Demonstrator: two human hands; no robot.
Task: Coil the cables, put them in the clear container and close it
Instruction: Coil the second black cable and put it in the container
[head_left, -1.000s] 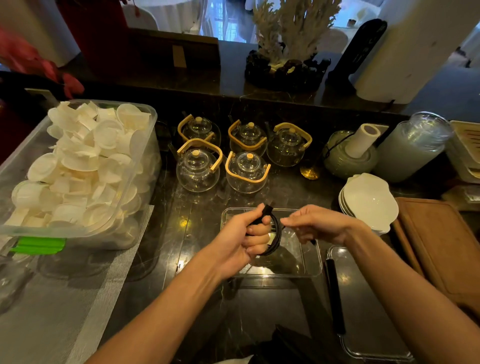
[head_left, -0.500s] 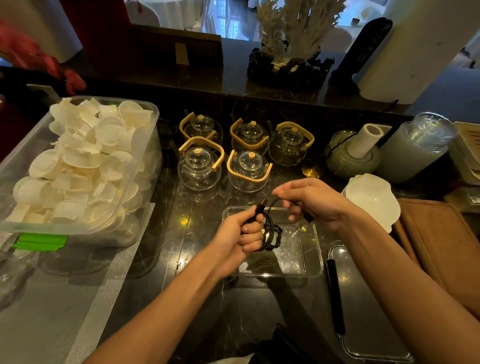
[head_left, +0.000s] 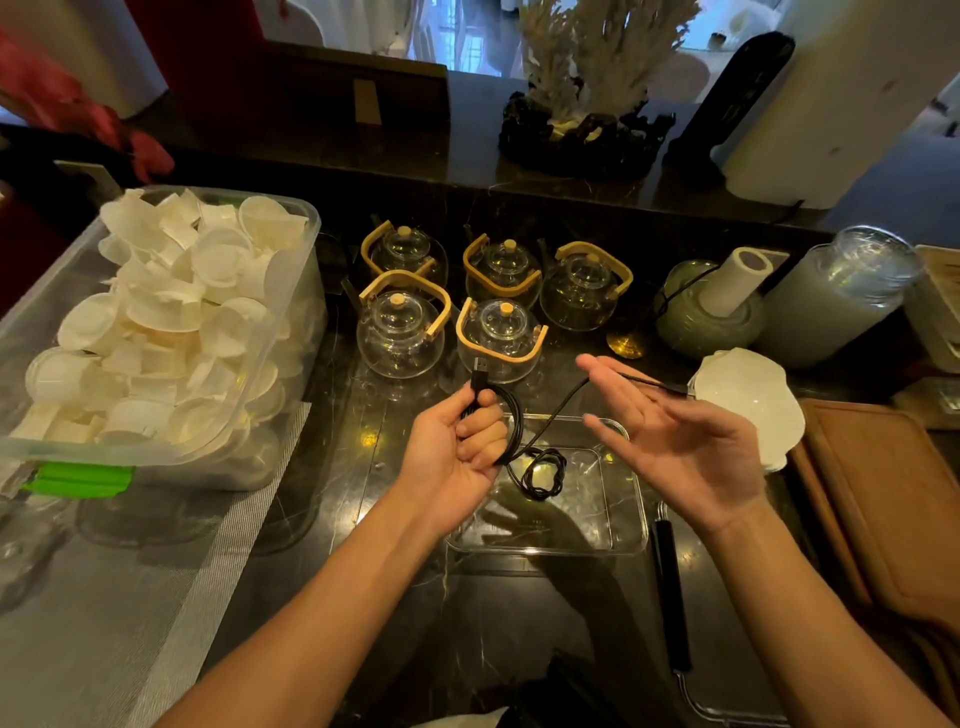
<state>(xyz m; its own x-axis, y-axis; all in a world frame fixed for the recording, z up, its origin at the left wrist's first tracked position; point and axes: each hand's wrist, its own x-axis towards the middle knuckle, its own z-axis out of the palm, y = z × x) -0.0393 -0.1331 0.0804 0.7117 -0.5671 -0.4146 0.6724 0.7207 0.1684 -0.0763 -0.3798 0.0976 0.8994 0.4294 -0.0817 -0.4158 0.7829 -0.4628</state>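
a black cable (head_left: 511, 426) is partly coiled in the left hand (head_left: 457, 447), whose fingers curl round the loops, with the usb plug sticking up above the thumb. from that bundle a free length runs up and to the right across the fingers of the right hand (head_left: 675, 441), which is held palm up with fingers straight and spread, the cable lying over them rather than pinched; its far end reaches toward a stack of white dishes (head_left: 748, 405). both hands are raised over the clear container (head_left: 623, 519), which sits open on the dark marble counter (head_left: 322, 467). inside it, near the far left part, lies a second, smaller black cable coil (head_left: 543, 474). just right of the container lies a clear lid (head_left: 727, 623) with a black strip along its left edge. behind the hands stand five glass teapots (head_left: 452, 296) with pale wooden handles. to the left sits a large clear bin (head_left: 156, 332) heaped with white cups, a green latch at its near edge, next to a grey woven mat (head_left: 130, 597). at the far right are a paper roll in a green bowl (head_left: 711, 306), a big glass jar (head_left: 841, 291) and a wooden board (head_left: 893, 499).
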